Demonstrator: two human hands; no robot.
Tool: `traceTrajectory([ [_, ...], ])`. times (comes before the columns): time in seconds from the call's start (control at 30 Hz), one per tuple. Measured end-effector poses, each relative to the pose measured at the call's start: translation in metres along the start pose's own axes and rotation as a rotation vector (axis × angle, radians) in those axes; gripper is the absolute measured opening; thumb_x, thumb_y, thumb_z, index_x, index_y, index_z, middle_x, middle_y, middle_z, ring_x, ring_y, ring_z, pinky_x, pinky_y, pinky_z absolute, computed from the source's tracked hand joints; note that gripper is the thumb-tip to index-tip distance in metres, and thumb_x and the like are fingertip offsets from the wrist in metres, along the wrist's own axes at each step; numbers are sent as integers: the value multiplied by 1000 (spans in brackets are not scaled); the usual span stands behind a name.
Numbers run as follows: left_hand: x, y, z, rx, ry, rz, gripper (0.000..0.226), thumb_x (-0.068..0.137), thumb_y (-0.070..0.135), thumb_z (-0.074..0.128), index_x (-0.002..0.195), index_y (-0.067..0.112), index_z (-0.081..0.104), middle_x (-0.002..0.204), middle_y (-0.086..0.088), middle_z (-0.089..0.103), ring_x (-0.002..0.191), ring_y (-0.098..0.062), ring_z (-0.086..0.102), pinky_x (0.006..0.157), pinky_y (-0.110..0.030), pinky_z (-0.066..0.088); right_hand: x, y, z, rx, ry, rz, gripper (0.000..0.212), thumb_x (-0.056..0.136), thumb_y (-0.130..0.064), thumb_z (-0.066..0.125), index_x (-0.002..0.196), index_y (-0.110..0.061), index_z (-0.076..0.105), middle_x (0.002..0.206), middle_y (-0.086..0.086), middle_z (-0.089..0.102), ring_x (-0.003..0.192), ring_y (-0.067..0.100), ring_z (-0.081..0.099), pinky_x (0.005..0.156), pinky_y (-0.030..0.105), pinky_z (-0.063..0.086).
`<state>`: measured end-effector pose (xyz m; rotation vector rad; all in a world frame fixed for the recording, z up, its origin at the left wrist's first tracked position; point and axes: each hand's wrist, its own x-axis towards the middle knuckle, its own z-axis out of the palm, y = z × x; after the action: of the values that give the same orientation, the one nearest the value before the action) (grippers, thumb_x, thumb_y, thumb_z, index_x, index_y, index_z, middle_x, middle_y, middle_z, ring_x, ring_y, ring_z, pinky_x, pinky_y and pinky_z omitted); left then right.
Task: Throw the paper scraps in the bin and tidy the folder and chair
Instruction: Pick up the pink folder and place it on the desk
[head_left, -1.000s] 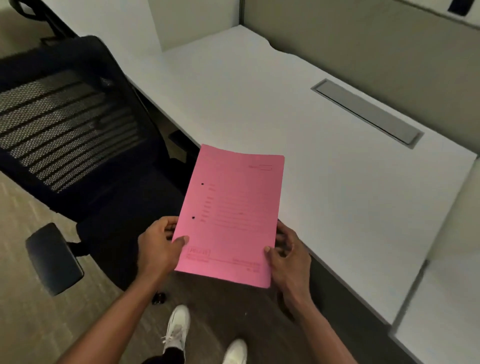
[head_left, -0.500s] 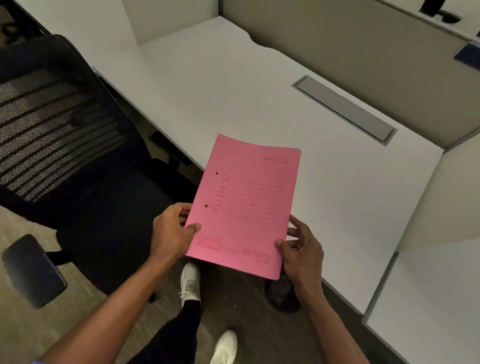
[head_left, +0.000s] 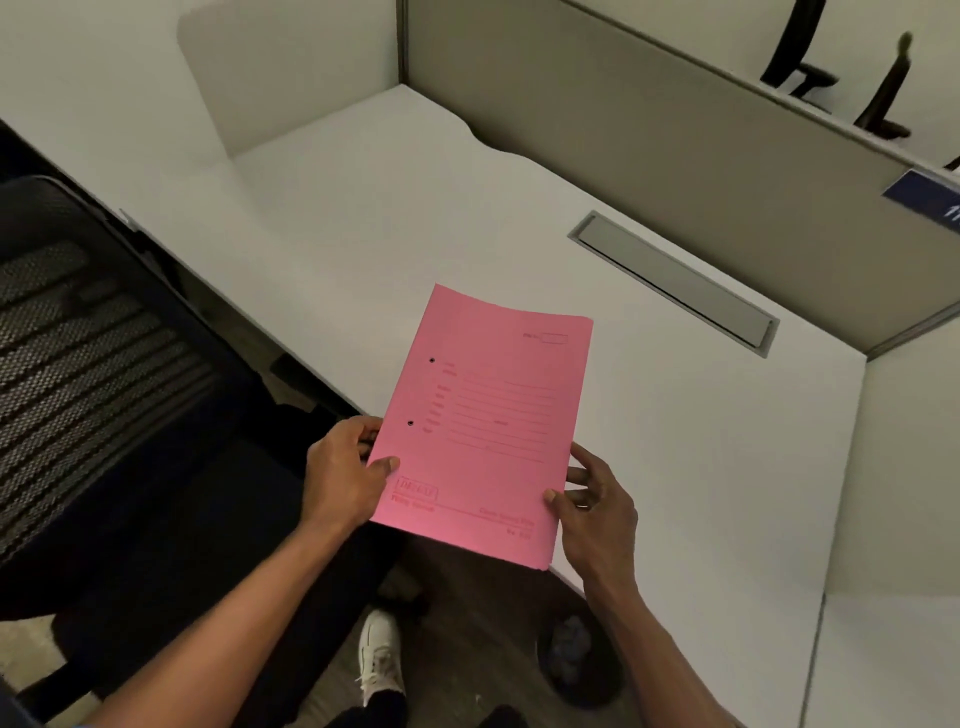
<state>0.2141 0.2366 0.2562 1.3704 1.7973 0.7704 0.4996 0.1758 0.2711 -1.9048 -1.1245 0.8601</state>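
I hold a pink folder (head_left: 483, 421) flat in both hands, over the front edge of the white desk (head_left: 395, 218). My left hand (head_left: 343, 473) grips its lower left edge, thumb on top. My right hand (head_left: 597, 509) grips the lower right corner. The black mesh office chair (head_left: 104, 395) stands at the left, its seat beside my left arm. Under the desk edge, a dark round bin (head_left: 576, 665) holds crumpled paper scraps (head_left: 569, 636).
Grey partition walls (head_left: 649, 119) enclose the desk at the back and right. A grey cable flap (head_left: 675, 280) is set into the desktop. My white shoe (head_left: 382, 660) is on the floor between chair and bin.
The folder and both hands have moved forward and to the right, further over the desk. The view has shifted toward the desk, and the bin now shows below.
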Motion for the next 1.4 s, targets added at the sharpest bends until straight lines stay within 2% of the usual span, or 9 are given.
traceTrajectory([
  [0.13,40,9,-9,33,-17,13,47,86,13,87,128,21,67,98,23,63,83,8,63,51,0,44,25,-15,19,31,16,8,58,93,-16,80,144,-34,59,108,-26,67,93,-17,65,55,-1,48],
  [0.27,78,19,-7,63,-15,11,48,88,13,86,131,19,66,103,15,66,79,4,64,46,-1,44,53,-25,30,53,24,5,58,93,-14,79,144,-34,59,107,-28,67,90,-17,66,54,0,47],
  [0.43,129,36,8,92,-4,13,45,89,10,84,130,16,67,110,7,69,89,-13,69,62,-10,49,105,-32,38,85,27,11,63,90,-7,80,141,-38,61,106,-23,72,86,-3,72,60,8,55],
  [0.5,153,45,16,104,2,11,43,88,7,83,127,16,69,114,3,73,91,-17,70,73,-24,58,131,-35,40,108,18,22,65,89,-5,80,139,-41,61,106,-19,74,84,1,73,62,15,59],
  [0.57,178,55,25,123,8,6,42,86,6,83,125,15,70,116,0,75,93,-21,71,84,-37,61,160,-35,43,133,14,36,66,89,-4,80,140,-41,62,107,-16,75,84,3,73,63,16,59],
  [0.77,258,88,67,191,32,9,41,86,7,83,124,13,70,121,-5,75,95,-24,71,90,-42,63,259,-34,45,172,-27,74,67,87,-2,80,141,-38,62,109,-14,77,82,8,74,77,31,62],
  [1.0,360,115,112,242,39,-8,44,85,8,85,127,12,71,122,-6,77,98,-26,73,95,-43,62,370,-31,48,225,-88,76,72,83,1,81,142,-37,62,104,-18,78,85,11,76,73,25,63],
  [1.13,411,126,133,273,56,12,44,84,7,85,126,12,72,120,-7,78,95,-25,73,93,-37,59,423,-29,57,218,-87,74,71,82,1,83,142,-32,61,103,-13,78,88,10,77,80,37,67],
  [1.4,501,161,168,381,75,88,50,88,8,80,136,8,70,129,-16,73,118,-38,69,109,-46,53,500,-34,80,158,-30,93,68,84,0,84,144,-22,62,110,-3,80,95,12,78,91,45,66],
])
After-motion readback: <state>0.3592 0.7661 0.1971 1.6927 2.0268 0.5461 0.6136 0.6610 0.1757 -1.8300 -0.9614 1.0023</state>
